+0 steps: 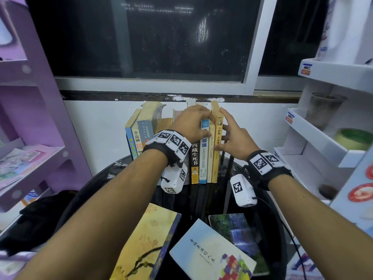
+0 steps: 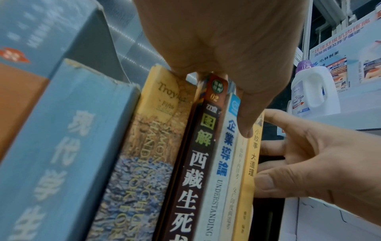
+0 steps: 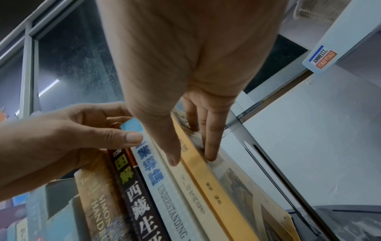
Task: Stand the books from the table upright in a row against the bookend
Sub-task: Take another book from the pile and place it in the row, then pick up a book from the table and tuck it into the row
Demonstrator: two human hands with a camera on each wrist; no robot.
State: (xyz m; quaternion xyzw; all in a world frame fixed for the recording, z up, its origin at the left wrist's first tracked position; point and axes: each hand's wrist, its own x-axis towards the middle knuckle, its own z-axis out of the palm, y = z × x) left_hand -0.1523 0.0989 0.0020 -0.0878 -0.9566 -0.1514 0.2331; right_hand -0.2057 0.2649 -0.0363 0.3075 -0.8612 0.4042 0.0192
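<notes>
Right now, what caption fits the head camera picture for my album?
Both hands, left hand and right hand, steady the yellow book in the upright row while three books wait flat on the table.

You have paper books [image 1: 203, 150] here with smooth, faintly glossy spines; the blue one [image 2: 68, 146] is frayed and rough along its top edge. The bookend [image 3: 274, 171] looks like thin dark metal, and the black table [image 1: 201, 199] shines glossy.
</notes>
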